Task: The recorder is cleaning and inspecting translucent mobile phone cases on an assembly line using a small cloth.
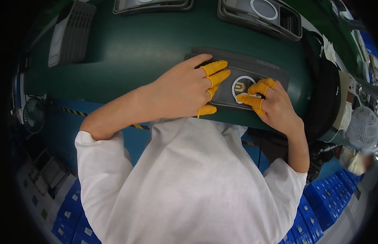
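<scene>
Gray panel (226, 90) on the green table (128, 53), long axis left-right, under the left hand (188, 87), fingers spread, holding nothing; right hand (277, 107), nearer the white ring (233, 90), fingers curled, can't tell if gripping

My left hand (185, 89) covers the grey case's (237, 66) left end. My right hand (277, 107) hides the white ring's (234, 86) lower right; whether its fingertips grip anything: cannot tell. Case print: too small to read. Far grey tray (166, 8): cut off by upper edge.
</scene>
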The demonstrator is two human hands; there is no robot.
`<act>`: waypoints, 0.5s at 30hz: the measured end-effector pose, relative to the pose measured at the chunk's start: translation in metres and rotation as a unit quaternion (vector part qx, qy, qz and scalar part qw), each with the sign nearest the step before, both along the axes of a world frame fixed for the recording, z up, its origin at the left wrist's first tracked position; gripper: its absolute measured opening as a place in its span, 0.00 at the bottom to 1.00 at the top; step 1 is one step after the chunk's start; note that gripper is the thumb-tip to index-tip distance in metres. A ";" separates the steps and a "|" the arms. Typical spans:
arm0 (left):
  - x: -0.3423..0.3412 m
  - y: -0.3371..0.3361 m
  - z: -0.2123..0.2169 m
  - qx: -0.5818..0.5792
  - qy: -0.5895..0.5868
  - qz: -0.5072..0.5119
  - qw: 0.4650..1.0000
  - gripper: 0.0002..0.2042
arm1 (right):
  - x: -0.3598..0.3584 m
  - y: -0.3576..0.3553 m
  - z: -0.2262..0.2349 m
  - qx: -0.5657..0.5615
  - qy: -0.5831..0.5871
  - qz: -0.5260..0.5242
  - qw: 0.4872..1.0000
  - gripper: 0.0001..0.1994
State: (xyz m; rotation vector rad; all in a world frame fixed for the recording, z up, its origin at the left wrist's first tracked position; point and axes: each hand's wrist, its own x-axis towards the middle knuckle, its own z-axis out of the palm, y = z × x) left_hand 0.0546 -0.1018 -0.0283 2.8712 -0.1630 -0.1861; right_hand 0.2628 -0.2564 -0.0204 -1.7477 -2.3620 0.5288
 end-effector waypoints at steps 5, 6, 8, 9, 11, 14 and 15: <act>-0.002 0.007 0.001 -0.253 -0.200 0.225 0.919 0.17 | -0.002 -0.002 0.000 0.030 0.002 -0.003 1.000 0.06; -0.006 0.006 -0.005 -0.181 -0.231 0.217 0.931 0.17 | -0.002 -0.002 -0.001 0.029 0.003 -0.004 1.000 0.06; -0.010 -0.011 -0.004 -0.045 -0.221 0.221 0.949 0.21 | 0.000 -0.003 -0.003 0.014 -0.002 0.003 1.000 0.07; -0.012 -0.029 0.000 -0.044 -0.220 0.222 0.949 0.21 | 0.000 -0.001 -0.003 0.014 -0.001 0.004 1.000 0.07; -0.018 -0.064 0.005 -0.084 -0.113 0.258 0.956 0.24 | -0.001 -0.001 0.003 -0.010 -0.009 0.007 1.000 0.09; -0.021 -0.083 0.003 -0.049 -0.041 0.235 0.970 0.29 | -0.005 0.002 0.009 0.006 0.002 0.005 1.000 0.12; -0.020 -0.085 0.002 -0.048 -0.040 0.236 0.970 0.29 | -0.004 0.002 0.009 0.006 0.003 0.006 1.000 0.12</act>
